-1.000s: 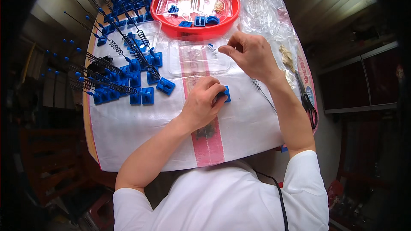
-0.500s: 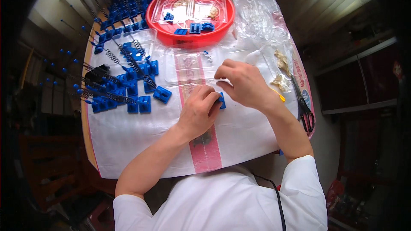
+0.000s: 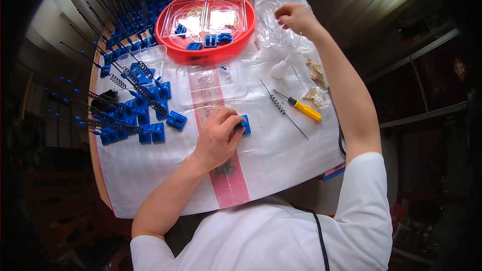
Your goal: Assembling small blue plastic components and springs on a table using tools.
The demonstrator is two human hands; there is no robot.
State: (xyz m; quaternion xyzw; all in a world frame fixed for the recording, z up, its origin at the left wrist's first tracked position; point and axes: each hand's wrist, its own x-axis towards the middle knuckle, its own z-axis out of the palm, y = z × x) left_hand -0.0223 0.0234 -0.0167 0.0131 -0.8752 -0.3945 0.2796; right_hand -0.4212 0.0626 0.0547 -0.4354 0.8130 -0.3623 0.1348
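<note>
Pinching a blue base (image 3: 246, 125) near the middle of the white mat (image 3: 271, 165), we keep the fingers of our left hand (image 3: 217, 138) clamped on it, while our right hand (image 3: 299, 21) is over the crumpled clear bag (image 3: 268, 0) at far right; whether its curled fingers grip anything, we cannot tell. We judge much done: at left, many blue stands (image 3: 143, 115) already carry black coils. At right, a loose coil rod (image 3: 277, 104) lies unfitted beside a yellow screwdriver (image 3: 307, 110), and blue pieces (image 3: 211, 40) sit in the red basin (image 3: 201, 56). We can read no brand or label
</note>
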